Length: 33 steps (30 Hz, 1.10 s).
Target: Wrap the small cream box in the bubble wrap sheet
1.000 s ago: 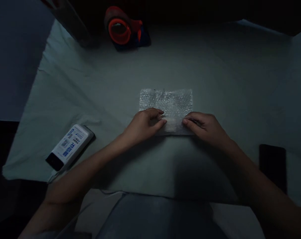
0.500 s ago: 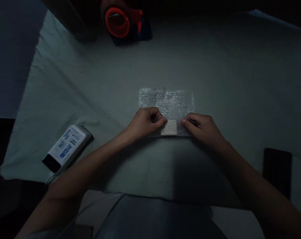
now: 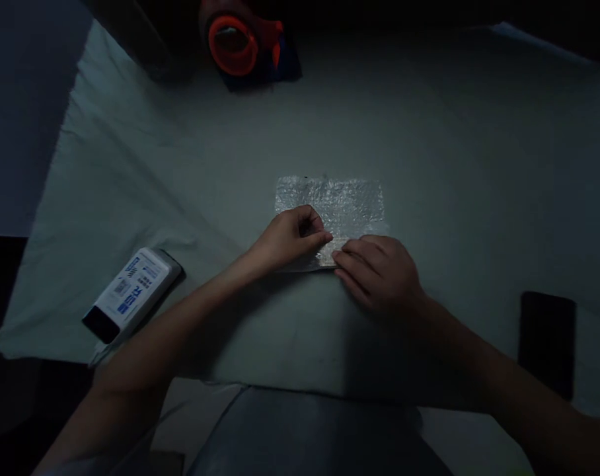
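A sheet of clear bubble wrap [image 3: 337,198] lies on the pale green cloth, its near part folded over a small light-coloured square item [image 3: 326,255]. With thumb and fingers pinched together, my left hand [image 3: 295,235] holds the fold at the square's left side. My right hand [image 3: 382,271] rests over the square's right part, its fingers stretched out and pressing on the wrap. Those fingers cover much of the square, so its kind cannot be made out.
An orange and dark blue tape dispenser [image 3: 253,49] stands at the back left. To the left lies a white device with blue print [image 3: 134,291]. A dark phone-like slab [image 3: 546,344] is at the right. The green cloth [image 3: 429,145] spreads underneath, wrinkled at left.
My right hand has let go of the wrap's right edge and moved left, its fingers now lying over the square. My left hand stays pinched at nearly the same spot.
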Each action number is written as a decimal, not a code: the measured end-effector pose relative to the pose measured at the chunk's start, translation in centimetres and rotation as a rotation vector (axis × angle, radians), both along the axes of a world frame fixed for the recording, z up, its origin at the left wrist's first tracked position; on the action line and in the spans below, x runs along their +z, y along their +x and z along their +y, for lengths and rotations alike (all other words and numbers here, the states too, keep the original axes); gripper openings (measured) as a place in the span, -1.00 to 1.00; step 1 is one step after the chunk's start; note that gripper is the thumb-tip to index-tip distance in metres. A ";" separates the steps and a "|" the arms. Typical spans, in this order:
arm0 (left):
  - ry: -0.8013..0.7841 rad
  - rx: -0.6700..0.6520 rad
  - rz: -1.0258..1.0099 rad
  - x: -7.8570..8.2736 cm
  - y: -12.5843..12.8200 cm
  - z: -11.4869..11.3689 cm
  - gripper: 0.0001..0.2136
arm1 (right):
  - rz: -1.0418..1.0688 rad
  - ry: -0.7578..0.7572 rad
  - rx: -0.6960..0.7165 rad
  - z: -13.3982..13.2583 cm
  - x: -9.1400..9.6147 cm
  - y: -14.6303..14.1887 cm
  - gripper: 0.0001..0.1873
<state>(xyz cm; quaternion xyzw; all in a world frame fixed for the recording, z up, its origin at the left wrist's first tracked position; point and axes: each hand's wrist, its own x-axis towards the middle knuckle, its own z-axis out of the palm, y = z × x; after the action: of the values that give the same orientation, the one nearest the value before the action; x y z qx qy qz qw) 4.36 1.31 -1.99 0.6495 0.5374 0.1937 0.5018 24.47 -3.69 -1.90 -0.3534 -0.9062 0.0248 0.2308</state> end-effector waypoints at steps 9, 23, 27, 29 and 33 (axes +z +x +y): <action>0.098 -0.084 0.386 2.2 -3.7 -0.8 -0.66 | -0.028 -0.083 -0.022 -0.1 -0.3 -1.2 -0.80; 0.094 0.215 0.256 0.3 -4.3 -1.0 -0.72 | -0.095 -0.081 -0.017 -0.3 -0.2 -1.3 -0.73; -0.064 0.281 0.127 0.8 -4.7 -0.8 -0.61 | -0.089 -0.061 -0.018 -0.3 -0.3 -1.2 -0.73; -0.111 0.305 0.052 0.7 -4.8 -1.0 -0.37 | -0.089 -0.056 -0.018 -0.3 -0.3 -1.3 -0.73; -0.232 0.196 0.065 0.4 -4.6 -1.7 -0.19 | -0.082 -0.077 -0.025 -0.4 -0.4 -1.3 -0.73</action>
<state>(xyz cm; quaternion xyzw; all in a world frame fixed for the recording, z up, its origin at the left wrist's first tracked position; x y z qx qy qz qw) -0.23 -0.34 -1.63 0.5373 0.6331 0.1573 0.5346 23.12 -4.05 -2.27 -0.3739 -0.9088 0.0423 0.1801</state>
